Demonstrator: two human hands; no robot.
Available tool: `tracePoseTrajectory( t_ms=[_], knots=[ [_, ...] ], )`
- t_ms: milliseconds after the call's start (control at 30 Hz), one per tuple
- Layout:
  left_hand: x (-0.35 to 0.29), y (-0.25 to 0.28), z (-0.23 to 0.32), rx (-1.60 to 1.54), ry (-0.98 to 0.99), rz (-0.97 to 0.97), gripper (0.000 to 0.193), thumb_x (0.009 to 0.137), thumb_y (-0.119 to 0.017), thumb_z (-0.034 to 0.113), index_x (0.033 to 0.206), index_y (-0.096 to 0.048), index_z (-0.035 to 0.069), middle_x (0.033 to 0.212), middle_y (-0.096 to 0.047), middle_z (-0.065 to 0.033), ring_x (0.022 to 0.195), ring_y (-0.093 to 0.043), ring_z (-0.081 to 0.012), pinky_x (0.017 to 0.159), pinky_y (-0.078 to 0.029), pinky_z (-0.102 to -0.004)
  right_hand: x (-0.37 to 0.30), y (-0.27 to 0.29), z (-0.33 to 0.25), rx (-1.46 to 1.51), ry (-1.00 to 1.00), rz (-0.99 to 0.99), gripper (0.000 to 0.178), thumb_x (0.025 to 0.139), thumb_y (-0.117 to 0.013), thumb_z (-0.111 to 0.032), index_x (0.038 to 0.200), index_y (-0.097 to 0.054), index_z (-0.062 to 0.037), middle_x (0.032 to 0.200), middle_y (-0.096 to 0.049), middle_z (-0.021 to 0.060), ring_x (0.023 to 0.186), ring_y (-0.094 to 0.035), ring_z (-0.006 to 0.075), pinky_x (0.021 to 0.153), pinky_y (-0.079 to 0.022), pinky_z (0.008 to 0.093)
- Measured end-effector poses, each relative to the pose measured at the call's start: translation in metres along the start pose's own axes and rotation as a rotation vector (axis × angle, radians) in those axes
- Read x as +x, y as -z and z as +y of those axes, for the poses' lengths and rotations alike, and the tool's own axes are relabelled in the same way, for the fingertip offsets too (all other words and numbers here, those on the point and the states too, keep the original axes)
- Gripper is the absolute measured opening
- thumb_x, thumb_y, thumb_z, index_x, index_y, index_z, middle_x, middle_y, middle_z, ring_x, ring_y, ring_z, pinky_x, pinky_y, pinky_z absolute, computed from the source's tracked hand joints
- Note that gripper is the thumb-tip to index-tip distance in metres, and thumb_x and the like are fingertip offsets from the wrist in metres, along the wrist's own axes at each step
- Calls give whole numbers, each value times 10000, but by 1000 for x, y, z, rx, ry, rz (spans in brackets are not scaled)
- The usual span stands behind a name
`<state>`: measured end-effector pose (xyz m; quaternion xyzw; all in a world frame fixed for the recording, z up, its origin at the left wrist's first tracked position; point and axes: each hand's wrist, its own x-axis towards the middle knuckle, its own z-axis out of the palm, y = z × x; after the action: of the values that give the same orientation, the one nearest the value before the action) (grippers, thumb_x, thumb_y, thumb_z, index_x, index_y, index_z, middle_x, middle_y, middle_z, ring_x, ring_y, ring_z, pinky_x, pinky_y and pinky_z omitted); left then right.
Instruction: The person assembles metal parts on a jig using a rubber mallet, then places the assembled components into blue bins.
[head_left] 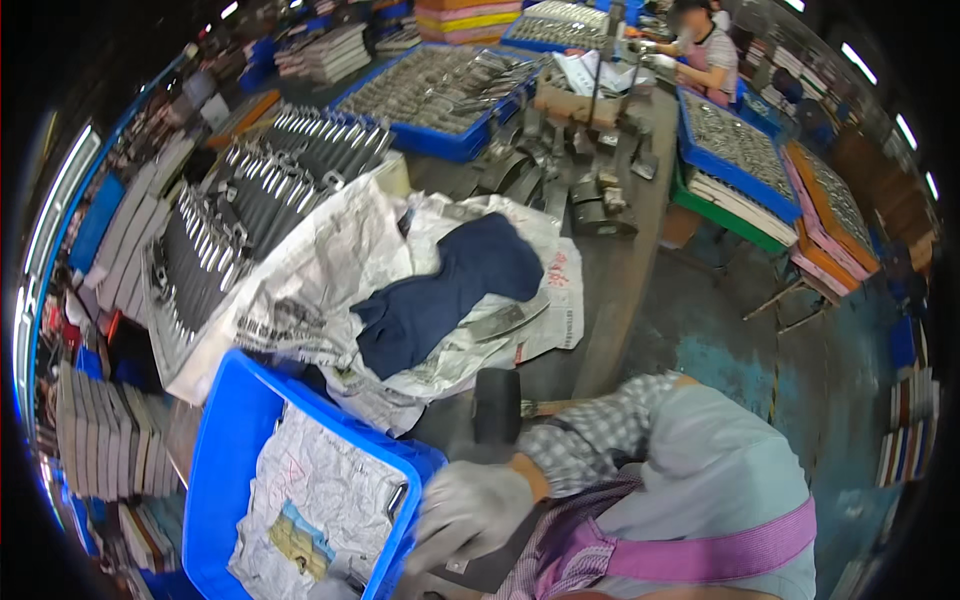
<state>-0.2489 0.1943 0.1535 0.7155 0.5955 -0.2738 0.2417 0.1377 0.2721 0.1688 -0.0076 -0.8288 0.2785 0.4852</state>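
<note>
My right hand (472,510), in a pale grey work glove, is beside the right rim of a blue plastic bin (212,440). Its fingers curl downward, and whatever they hold is hidden. Crumpled printed paper (340,455) lines the bin, with a yellow and blue piece (300,543) lying on it. At the lower picture edge, a grey gloved patch that seems to be my left hand (352,590) barely shows inside the bin. Just beyond my right hand, a black-headed mallet (497,405) has its wooden handle partly behind my checked sleeve.
A navy cloth (450,285) lies on spread paper (330,250). Behind it, metal parts stand in rows on a dark rack (285,180). Blue trays (440,145) of parts and loose metal pieces (605,190) fill the bench's far side. A person (708,60) works at the back right.
</note>
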Motion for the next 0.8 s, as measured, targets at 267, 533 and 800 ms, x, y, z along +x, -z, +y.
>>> tracePoseTrajectory(
  t_ms=[267, 533, 800],
  knots=[
    [-73, 75, 31, -329, 109, 329, 248, 942, -662, 226, 1118, -711, 57, 907, -697, -119, 809, -667, -246, 730, -544, -381, 113, 7, 78, -235, -60, -412, 129, 813, -668, -200, 879, -762, -141, 788, -699, 56, 703, -684, 256, 572, -522, 396],
    [-160, 62, 49, -775, 320, 565, 205, 997, -639, 168, 1175, -679, 74, 891, -636, -43, 782, -589, -157, 699, -503, -328, 122, 19, 111, -448, 236, -508, 135, 794, -671, -212, 858, -756, -129, 778, -700, 67, 695, -687, 266, 567, -528, 409],
    [-188, -16, 103, -934, 285, 953, 230, 941, -718, 148, 1160, -683, 90, 774, -634, -70, 666, -579, -203, 638, -497, -357, 132, 41, 105, -628, 524, -576, 145, 776, -673, -224, 837, -749, -117, 768, -701, 79, 687, -689, 276, 561, -534, 422]
  ],
)
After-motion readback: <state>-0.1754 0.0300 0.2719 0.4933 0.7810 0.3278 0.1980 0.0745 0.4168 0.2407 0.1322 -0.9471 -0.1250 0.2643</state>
